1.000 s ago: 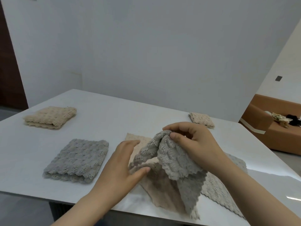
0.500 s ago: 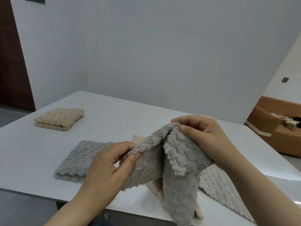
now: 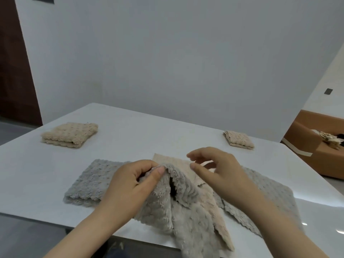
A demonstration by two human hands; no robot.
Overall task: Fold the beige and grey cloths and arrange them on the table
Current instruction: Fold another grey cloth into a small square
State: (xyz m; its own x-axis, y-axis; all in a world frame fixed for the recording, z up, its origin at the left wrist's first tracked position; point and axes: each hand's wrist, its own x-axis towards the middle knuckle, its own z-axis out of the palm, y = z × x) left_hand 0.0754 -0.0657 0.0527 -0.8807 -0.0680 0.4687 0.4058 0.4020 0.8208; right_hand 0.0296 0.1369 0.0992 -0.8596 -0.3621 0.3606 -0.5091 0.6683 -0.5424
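My left hand [image 3: 130,185] pinches the top edge of a loose grey cloth [image 3: 178,216] that hangs over the table's near edge. My right hand [image 3: 219,172] hovers just right of it with fingers loosely curled and holds nothing. Under the grey cloth lies an unfolded beige cloth [image 3: 202,194], and another flat grey cloth [image 3: 275,198] spreads out below my right forearm. A folded grey cloth [image 3: 91,181] lies to the left. Two folded beige cloths sit farther back, one at far left [image 3: 70,134] and one at far right [image 3: 239,139].
The white table [image 3: 149,135] stands against a plain white wall. Its near edge runs below my wrists. An orange sofa [image 3: 320,146] with some items on it stands off to the right. A dark door is at the far left.
My right hand has let go of the grey cloth and opened above it. My left hand has shifted up to pinch the cloth's top edge, and the cloth has dropped lower.
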